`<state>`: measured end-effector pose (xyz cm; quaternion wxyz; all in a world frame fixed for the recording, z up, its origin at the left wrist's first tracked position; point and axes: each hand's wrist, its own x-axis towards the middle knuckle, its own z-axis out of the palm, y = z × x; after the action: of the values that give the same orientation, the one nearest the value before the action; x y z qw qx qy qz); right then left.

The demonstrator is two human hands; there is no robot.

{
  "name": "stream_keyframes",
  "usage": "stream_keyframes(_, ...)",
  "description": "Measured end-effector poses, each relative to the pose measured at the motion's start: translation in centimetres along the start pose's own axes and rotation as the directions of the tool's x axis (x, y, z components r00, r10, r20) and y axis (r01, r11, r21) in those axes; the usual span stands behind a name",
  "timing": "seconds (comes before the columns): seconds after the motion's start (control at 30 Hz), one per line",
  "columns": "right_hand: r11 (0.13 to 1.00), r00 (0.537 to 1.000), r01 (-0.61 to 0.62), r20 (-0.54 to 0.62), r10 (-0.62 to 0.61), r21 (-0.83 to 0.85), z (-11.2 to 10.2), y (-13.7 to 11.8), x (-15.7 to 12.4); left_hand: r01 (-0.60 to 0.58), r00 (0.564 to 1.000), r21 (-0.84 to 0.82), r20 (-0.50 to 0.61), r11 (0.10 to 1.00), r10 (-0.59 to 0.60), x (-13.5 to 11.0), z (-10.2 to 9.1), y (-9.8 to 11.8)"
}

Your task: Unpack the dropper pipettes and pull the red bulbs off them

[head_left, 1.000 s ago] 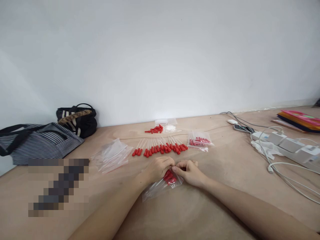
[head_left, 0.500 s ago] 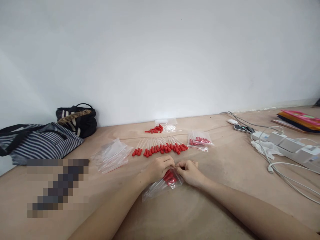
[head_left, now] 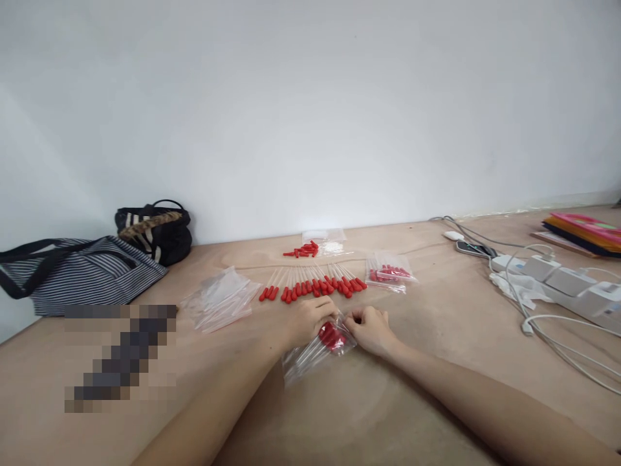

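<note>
Clear plastic, the bag (head_left: 310, 361) of droppers (head_left: 332, 336) lies between and slightly nearer me than my hands. My right hand (head_left: 372, 330) pinches its right edge; my left hand (head_left: 310, 318) curls over its far edge, whether gripping I cannot tell.

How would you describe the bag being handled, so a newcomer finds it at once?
Below the pale wall, on the brown table, find the row of red-bulbed sticks. Nearer the camera lies a clear bag of similar sticks. Unlike the bag pile and the filled bags, it has the left hand and right hand on it.
</note>
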<state>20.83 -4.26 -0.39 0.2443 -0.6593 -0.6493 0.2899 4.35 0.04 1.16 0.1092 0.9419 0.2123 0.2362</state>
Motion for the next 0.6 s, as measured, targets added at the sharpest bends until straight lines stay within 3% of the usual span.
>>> stream_keyframes(0.2, 0.997, 0.997, 0.077, -0.006, -0.077, -0.006, -0.3, 1.2, 0.3, 0.217, 0.975, -0.002, -0.047, 0.976, -0.217, -2.6, -0.3, 2.2)
stream_keyframes(0.33, 0.985, 0.988, 0.145, -0.073, -0.138, 0.095, -0.4, 2.4, 0.7, 0.392, 0.920, -0.019, 0.032, 0.920, -0.391, -6.0, 0.0, 4.0)
stream_keyframes(0.47, 0.965, 0.967, 0.255, -0.019, -0.254, 0.056, -0.8, 2.6, 0.9, 0.441, 0.896, -0.044, 0.088, 0.897, -0.436, -6.9, -0.4, 4.2)
stream_keyframes(0.6, 0.939, 0.934, 0.344, 0.093, -0.344, 0.011, -1.3, 2.1, 0.5, 0.443, 0.896, -0.073, 0.068, 0.893, -0.439, -6.3, -0.7, 3.5)
